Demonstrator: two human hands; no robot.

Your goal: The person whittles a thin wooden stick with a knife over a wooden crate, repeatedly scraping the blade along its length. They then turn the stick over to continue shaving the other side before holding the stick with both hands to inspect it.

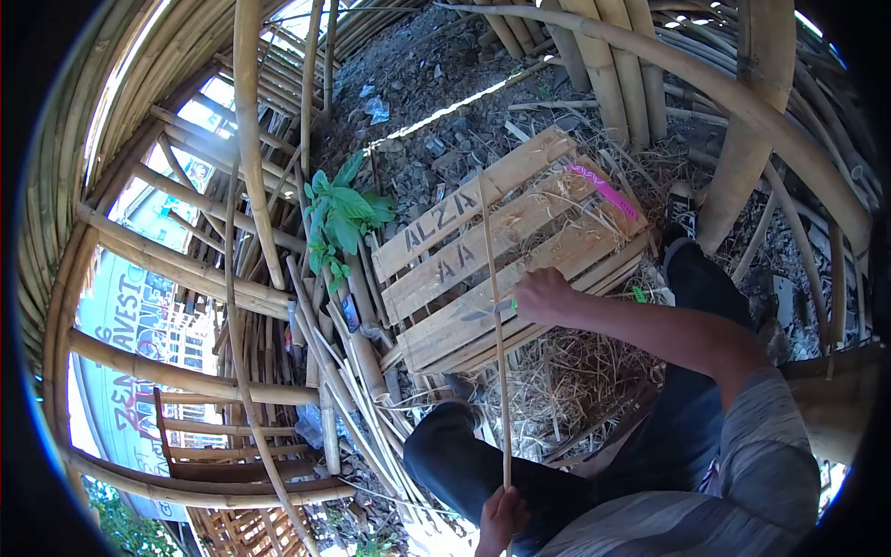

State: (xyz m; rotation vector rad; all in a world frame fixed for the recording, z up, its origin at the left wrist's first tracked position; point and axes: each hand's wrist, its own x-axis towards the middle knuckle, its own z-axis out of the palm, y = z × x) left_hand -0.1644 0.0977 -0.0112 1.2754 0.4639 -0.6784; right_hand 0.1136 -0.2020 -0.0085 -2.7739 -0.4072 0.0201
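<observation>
My left hand [501, 520], at the bottom edge, is closed around the lower part of a long thin bamboo strip [502, 390]. The strip runs upward past a slatted wooden crate [436, 274] printed with dark letters. Over the crate's near side my right hand [546, 297] is closed on a knife [508, 305]; a bit of its green handle shows and its blade lies against the strip. My fingers hide most of the handle.
Pale shavings [575, 390] lie beside my legs, and a pink band [603, 190] sits on the crate. Split bamboo pieces [357, 408] and a leafy plant [343, 213] are to the left. Bamboo poles [752, 130] frame both sides, with rubble [408, 84] beyond.
</observation>
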